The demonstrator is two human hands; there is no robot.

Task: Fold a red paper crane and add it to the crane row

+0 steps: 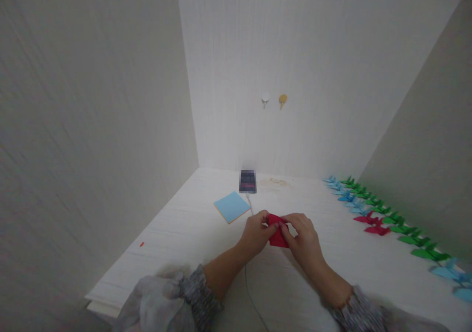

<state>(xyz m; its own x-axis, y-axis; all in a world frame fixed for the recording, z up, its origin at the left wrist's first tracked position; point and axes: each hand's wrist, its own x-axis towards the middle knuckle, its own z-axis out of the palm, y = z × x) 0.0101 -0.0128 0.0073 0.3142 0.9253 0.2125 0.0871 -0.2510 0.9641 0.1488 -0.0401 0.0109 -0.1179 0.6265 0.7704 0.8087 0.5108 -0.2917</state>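
Observation:
A folded piece of red origami paper (pixel 278 240) is held up between both hands over the white table. My left hand (pixel 257 233) pinches its left side, thumb in front. On the other side, my right hand (pixel 300 233) grips the upper right part with thumb and fingers. The fingers cover some of the folds, so the exact shape is unclear. To the left, beyond my left hand, lies a stack of square paper (pixel 231 207) with a light blue sheet on top.
A phone (pixel 247 181) with a blurred screen stands near the back wall, its white cable (pixel 250 292) running toward me. Along the right are rows of folded paper cranes: green (pixel 409 236), blue (pixel 346 196) and red (pixel 376 229). A red scrap (pixel 142 244) lies left. Two hooks (pixel 282 99) are on the wall.

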